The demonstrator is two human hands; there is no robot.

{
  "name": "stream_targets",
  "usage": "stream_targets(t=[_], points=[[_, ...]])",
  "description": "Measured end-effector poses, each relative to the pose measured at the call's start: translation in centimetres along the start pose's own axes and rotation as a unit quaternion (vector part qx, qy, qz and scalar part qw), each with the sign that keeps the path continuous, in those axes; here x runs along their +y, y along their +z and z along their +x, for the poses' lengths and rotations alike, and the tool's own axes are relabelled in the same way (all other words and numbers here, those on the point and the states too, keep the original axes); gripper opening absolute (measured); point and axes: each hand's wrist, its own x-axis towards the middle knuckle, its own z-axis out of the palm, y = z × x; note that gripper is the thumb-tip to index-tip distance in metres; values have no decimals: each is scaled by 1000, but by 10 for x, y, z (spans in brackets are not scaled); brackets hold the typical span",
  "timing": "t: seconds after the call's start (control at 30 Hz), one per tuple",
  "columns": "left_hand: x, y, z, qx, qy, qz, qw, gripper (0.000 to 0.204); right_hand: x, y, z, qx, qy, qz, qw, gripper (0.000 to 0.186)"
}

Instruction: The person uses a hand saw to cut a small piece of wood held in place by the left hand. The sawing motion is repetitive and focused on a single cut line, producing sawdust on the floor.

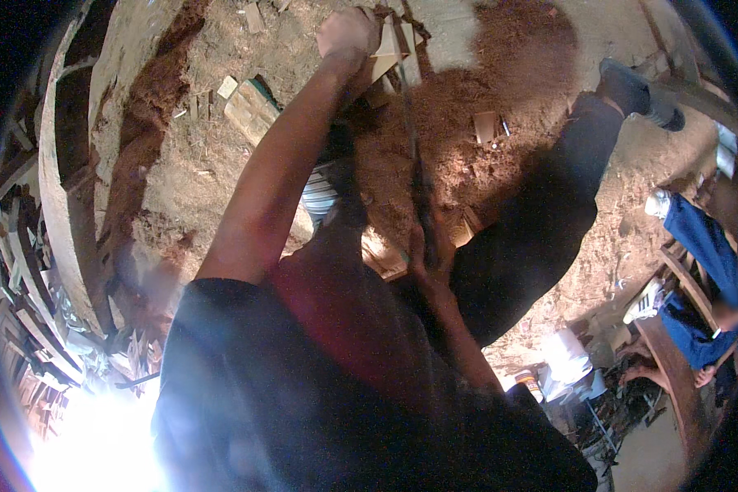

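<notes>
My left hand (348,34) reaches far forward at the top of the head view, its fingers closed like a fist. What it grips is hidden. Right beside it are pale, angled wood pieces (392,51). A long, thin, dark tool (412,131) runs from those pieces back toward me; blur and shadow hide its exact kind. Close to my body, my right hand (431,256) is wrapped round the near end of this tool. Under my left forearm lies a thick wood block (252,111).
Sawdust covers the ground (172,189). A small wood offcut (485,127) lies ahead of my bent leg (541,230). Long curved timber (53,164) stands at left. At right are a white bucket (564,357), a plank (671,381) and another person in blue trousers (701,246).
</notes>
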Motion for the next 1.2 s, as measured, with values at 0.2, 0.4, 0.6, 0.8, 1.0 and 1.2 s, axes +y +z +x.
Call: stream_targets(t=[0.2,0.4,0.6,0.8,1.0,1.2], points=[[-8,28,6,60,4,-48,997,66,-27,8,103,-40,116,93,988,48],[-65,69,52,185,61,106,975,67,-25,16,46,2,92,87,992,47],[-78,68,47,103,151,208,961,63,-31,4,58,-24,112,59,992,39],[-9,24,4,-3,38,73,997,63,-17,7,82,6,124,46,991,33],[-75,58,37,292,153,7,944,69,-26,8,8,25,67,97,993,44],[-65,64,48,79,117,65,988,57,-40,20,117,-9,97,109,989,42]])
